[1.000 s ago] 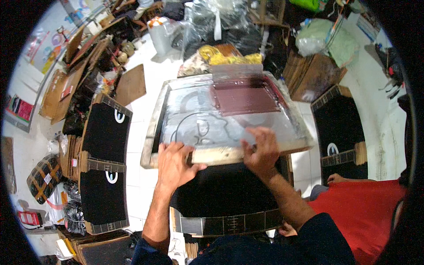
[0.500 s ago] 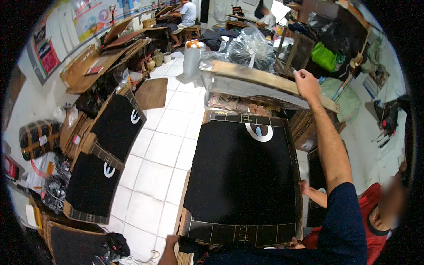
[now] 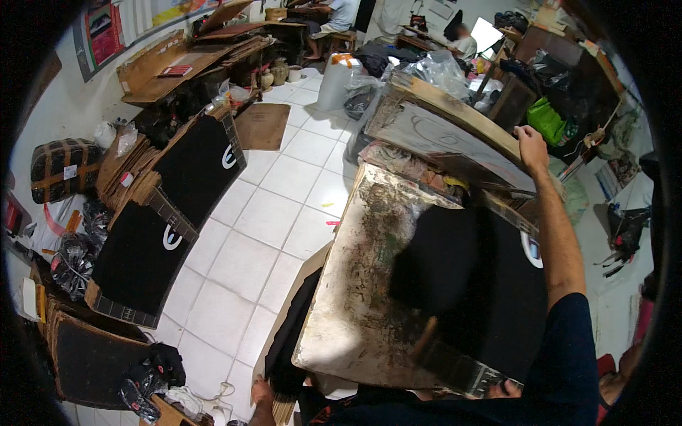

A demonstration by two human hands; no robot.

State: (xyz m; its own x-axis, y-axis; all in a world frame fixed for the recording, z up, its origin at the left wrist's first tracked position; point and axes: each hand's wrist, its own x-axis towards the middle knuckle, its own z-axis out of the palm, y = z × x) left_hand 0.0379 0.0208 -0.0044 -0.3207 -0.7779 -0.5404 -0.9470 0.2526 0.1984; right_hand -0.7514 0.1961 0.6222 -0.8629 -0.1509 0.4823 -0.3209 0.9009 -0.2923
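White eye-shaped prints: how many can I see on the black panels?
3. One print is on the far left panel, another print on the near left panel, and a third print on the right-hand panel. More may be hidden.

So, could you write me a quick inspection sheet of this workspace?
Surface: pale table, heavily stained.
Job's things: black panel over the table's right part; screen raised and tilted at the far end.
Clutter: rags beyond the table; green bag and clear plastic further back.
Hands: right hand grips the screen's edge; left hand low beside a black stack, contact unclear; a co-worker's hand at the panel's near edge.
Cables: white cord, lower left.
Surroundings: white tiled floor; more panels at left; two people at the back.
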